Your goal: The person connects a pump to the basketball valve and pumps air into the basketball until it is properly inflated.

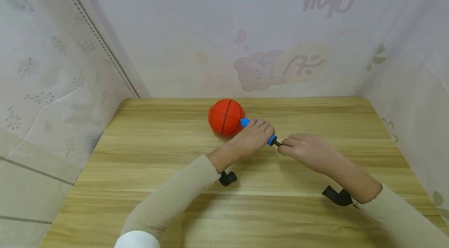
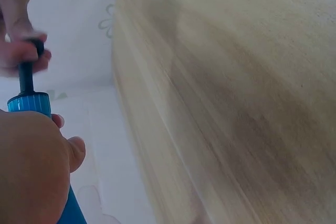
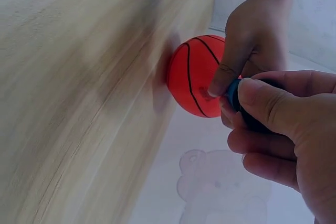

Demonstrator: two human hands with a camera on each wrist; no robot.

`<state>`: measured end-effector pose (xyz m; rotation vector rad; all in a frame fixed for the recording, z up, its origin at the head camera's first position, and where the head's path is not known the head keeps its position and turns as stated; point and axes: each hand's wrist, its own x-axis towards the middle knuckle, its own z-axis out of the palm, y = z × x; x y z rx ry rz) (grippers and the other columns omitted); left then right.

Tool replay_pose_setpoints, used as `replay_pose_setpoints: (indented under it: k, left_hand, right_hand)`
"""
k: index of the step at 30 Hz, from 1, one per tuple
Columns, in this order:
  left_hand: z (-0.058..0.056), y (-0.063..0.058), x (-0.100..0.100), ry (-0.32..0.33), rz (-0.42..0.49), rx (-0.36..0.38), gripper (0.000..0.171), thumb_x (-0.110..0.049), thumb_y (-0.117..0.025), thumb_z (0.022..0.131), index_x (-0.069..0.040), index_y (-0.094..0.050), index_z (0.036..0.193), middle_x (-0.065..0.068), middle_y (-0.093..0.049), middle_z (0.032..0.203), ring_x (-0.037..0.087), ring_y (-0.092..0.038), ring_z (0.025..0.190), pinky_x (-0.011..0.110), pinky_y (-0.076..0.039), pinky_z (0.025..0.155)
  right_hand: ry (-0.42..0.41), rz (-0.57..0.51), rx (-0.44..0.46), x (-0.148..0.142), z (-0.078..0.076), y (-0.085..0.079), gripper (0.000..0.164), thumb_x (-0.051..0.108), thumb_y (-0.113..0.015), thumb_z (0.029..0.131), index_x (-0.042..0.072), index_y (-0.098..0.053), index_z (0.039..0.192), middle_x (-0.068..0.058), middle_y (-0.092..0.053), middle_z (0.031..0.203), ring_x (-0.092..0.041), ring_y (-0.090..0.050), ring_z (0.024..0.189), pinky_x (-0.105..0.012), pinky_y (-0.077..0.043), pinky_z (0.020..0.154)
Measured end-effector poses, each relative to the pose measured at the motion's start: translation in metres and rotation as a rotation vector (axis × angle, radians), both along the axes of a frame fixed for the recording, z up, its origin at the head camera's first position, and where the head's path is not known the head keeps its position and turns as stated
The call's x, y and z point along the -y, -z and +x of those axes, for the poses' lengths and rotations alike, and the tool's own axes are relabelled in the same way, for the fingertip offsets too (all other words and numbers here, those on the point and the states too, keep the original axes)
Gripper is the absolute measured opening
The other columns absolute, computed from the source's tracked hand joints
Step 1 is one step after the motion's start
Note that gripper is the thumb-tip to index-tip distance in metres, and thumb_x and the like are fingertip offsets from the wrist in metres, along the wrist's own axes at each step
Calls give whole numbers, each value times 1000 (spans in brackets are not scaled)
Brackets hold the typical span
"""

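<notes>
A small red ball (image 1: 224, 117) with black basketball lines rests on the wooden table near its far edge. The blue hand pump (image 1: 271, 140) slants away from it, its blue front end right at the ball's right side. My left hand (image 1: 250, 138) wraps around the pump's barrel and hides most of it. At the pump's rear, the fingers of my right hand (image 1: 308, 152) pinch the black handle (image 2: 38, 45), with a short length of black rod (image 2: 26, 77) showing between handle and blue collar. In the right wrist view my thumb lies over the dark handle.
Black curved pieces stick out below the left wrist (image 1: 228, 178) and right wrist (image 1: 337, 196). The wood-grain table (image 1: 158, 154) ends at a pale printed curtain (image 1: 175, 45) at the back, with more curtain along both sides.
</notes>
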<state>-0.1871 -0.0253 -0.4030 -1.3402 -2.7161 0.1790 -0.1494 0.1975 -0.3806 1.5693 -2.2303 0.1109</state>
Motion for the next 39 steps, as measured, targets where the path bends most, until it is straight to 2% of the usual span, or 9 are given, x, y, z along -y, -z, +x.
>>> replay_pose_setpoints:
  k: [5, 14, 17, 19, 21, 30, 32, 35, 39]
  left_hand:
    - [0, 1, 1, 3, -5, 11, 19, -12, -58, 104, -12, -52, 122, 1, -55, 124, 19, -45, 120, 35, -33, 113]
    - [-4, -2, 5, 3, 7, 45, 21, -11, -59, 103, -12, -52, 122, 2, -55, 127, 20, -45, 123, 35, -30, 117]
    - [-5, -2, 7, 8, 19, 48, 23, -9, -59, 102, -11, -53, 124, 3, -55, 130, 20, -45, 126, 36, -30, 117]
    - [-5, -2, 7, 10, 25, 52, 24, -8, -59, 102, -11, -53, 125, 4, -56, 132, 21, -46, 128, 36, -30, 118]
    - [-6, -3, 8, 7, 33, 57, 26, -5, -60, 100, -10, -53, 125, 4, -56, 132, 21, -46, 129, 37, -30, 118]
    - [-5, -4, 7, 5, 53, 51, 21, -4, -58, 101, -9, -53, 121, 3, -56, 123, 22, -47, 123, 36, -33, 115]
    - [-4, -4, 6, 2, 47, 42, 20, -5, -57, 102, -9, -53, 121, 4, -56, 124, 22, -47, 123, 36, -32, 115]
    - [-3, -3, 5, -9, 41, 44, 20, -6, -57, 102, -10, -53, 121, 3, -55, 126, 21, -47, 124, 36, -31, 116]
    - [-3, -4, 5, -21, 45, 47, 22, -7, -60, 101, -11, -52, 121, 2, -54, 126, 20, -47, 124, 36, -31, 116]
  right_hand:
    - [-1, -1, -5, 6, -4, 3, 29, -5, -84, 73, 7, -67, 92, 2, -57, 77, -9, -44, 64, -21, -39, 56]
    - [-7, -18, 27, -14, 12, 0, 35, -3, -85, 66, 9, -70, 95, -1, -68, 86, -14, -61, 68, -25, -51, 58]
    - [0, -32, 35, -26, 22, -3, 7, 7, -64, 98, 10, -69, 95, 0, -68, 87, -14, -63, 69, -27, -53, 59]
    - [5, -44, 37, -33, 28, -5, 36, 16, -38, 111, 10, -69, 94, 0, -68, 88, -15, -63, 70, -27, -54, 59]
    - [9, -55, 25, -39, 34, -6, 59, 25, -15, 112, 12, -69, 93, 1, -68, 87, -14, -63, 70, -27, -54, 59]
    - [32, -82, 11, -48, 37, -8, 57, 26, -18, 113, 13, -69, 91, 2, -69, 88, -14, -65, 72, -27, -56, 61]
    - [31, -73, 17, -44, 34, -7, 44, 21, -31, 112, 12, -69, 93, 1, -69, 89, -15, -66, 74, -28, -56, 63]
    - [15, -59, 29, -35, 26, -6, 11, 7, -59, 98, 10, -69, 94, 0, -69, 89, -15, -65, 73, -27, -56, 62]
    - [5, -48, 33, -21, 14, -7, 23, -3, -76, 74, 9, -69, 93, 0, -69, 88, -15, -64, 72, -26, -54, 60]
